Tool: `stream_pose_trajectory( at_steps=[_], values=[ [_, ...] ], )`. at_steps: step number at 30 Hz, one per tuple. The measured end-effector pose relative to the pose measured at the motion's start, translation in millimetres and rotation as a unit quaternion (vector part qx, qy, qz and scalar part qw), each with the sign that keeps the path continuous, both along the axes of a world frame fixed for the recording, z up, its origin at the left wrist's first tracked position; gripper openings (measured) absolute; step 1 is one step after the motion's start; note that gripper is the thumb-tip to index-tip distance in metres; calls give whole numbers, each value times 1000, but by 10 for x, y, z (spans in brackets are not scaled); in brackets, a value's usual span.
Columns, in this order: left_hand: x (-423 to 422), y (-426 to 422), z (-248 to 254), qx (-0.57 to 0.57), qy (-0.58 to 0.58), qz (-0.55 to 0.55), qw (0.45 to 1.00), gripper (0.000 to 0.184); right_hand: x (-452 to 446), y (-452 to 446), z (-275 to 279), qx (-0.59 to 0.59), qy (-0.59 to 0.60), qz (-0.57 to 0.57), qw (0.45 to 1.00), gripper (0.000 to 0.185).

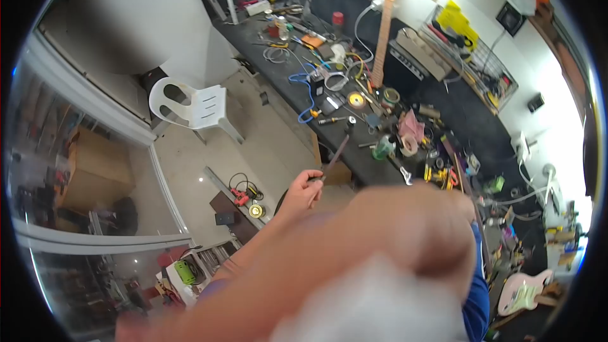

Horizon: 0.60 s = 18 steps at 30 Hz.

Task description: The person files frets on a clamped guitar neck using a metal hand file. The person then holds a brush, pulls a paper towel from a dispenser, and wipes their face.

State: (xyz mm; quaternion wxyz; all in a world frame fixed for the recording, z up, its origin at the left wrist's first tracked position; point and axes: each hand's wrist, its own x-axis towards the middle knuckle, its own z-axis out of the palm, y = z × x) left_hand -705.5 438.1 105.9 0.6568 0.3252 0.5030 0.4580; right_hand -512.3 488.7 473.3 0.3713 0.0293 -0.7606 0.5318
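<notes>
My left hand is closed, with thumb and fingers pinched round the near end of a thin dark rod. The rod slants up and right toward the dark workbench. A large, blurred arm crosses the foreground close to the camera; its rounded end at the right looks like my right hand. Its fingers are smeared, and whether they hold anything is unclear. Under that arm shows a blurred white shape, too close to make out. Blue cloth appears at its right.
Tools, wires, tape rolls and a green item crowd the bench. A guitar neck leans against the wall. On the floor are a white plastic chair and a red tool. A pink guitar body lies lower right.
</notes>
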Motion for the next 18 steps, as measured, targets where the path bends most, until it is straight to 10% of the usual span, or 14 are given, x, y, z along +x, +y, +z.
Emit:
stream_pose_trajectory(
  at_steps=[18],
  values=[
    [13, -142, 283, 23, -14, 7, 1000, 36, 178, -96, -122, -36, 18, 47, 998, 35]
  ],
)
